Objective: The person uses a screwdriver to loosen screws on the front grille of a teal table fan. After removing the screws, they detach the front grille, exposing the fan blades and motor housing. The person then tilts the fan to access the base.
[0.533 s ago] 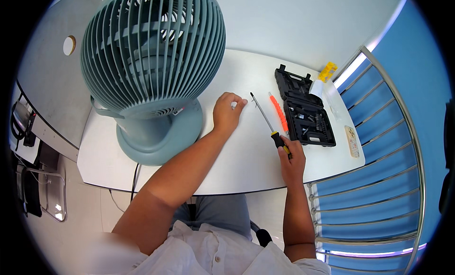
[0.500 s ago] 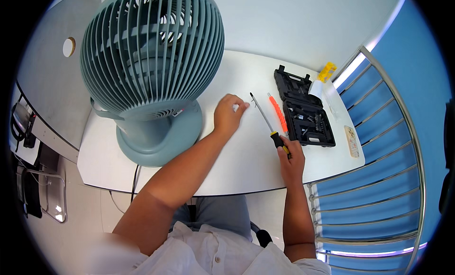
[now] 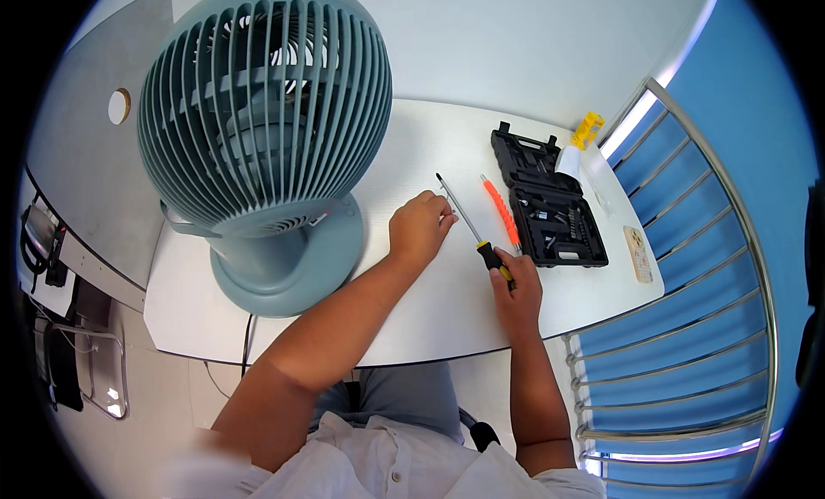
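My right hand (image 3: 518, 297) is wrapped round the black-and-yellow handle of a long screwdriver (image 3: 467, 220), held over the white table with its dark tip pointing away from me and slightly left. Tiny screw-like bits seem to cling to the shaft near the tip. Just left of that shaft, my left hand (image 3: 419, 230) is closed, thumb and fingertips pinched together; whatever they hold is too small to name. A large grey-green fan (image 3: 266, 112) with a slatted round grille stands on its base to the left of my left hand.
An orange-handled screwdriver (image 3: 501, 209) lies beside an open black tool case (image 3: 559, 228) with bits inside. Behind are a yellow object (image 3: 588, 130) and a white one (image 3: 568, 161). A beige remote-like panel (image 3: 638, 254) lies at the right edge, next to a metal railing (image 3: 730, 207).
The screwdriver and my right hand have shifted left, closer to my left hand. My left fingers have drawn in beside the shaft. The whole view has shifted slightly.
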The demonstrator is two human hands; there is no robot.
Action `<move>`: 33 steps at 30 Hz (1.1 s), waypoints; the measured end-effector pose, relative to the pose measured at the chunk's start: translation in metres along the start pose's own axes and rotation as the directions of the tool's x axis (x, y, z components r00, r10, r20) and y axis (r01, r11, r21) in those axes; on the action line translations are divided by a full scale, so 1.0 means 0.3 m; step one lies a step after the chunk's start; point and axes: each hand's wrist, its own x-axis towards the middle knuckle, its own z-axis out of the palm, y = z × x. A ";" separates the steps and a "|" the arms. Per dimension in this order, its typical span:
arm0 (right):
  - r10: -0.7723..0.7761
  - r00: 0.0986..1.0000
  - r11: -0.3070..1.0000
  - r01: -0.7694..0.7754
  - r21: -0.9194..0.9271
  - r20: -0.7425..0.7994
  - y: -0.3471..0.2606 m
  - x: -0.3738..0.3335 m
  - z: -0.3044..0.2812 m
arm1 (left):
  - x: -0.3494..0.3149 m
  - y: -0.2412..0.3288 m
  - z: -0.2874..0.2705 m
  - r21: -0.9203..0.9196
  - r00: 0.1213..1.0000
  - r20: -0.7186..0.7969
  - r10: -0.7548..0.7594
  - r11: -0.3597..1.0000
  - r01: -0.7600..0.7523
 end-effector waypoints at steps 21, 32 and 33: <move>0.032 0.999 0.999 -0.031 -0.035 0.035 0.005 -0.014 0.005 | 0.000 -0.011 0.002 0.086 0.989 -0.111 0.092 0.993 -0.083; 0.013 1.000 1.000 -0.013 -0.028 0.023 0.005 -0.014 0.007 | -0.001 -0.006 -0.006 0.104 0.991 -0.101 0.088 0.992 -0.078; 0.012 1.000 1.000 -0.011 -0.028 0.022 0.004 -0.014 0.007 | -0.001 -0.007 -0.006 0.106 0.991 -0.097 0.087 0.991 -0.077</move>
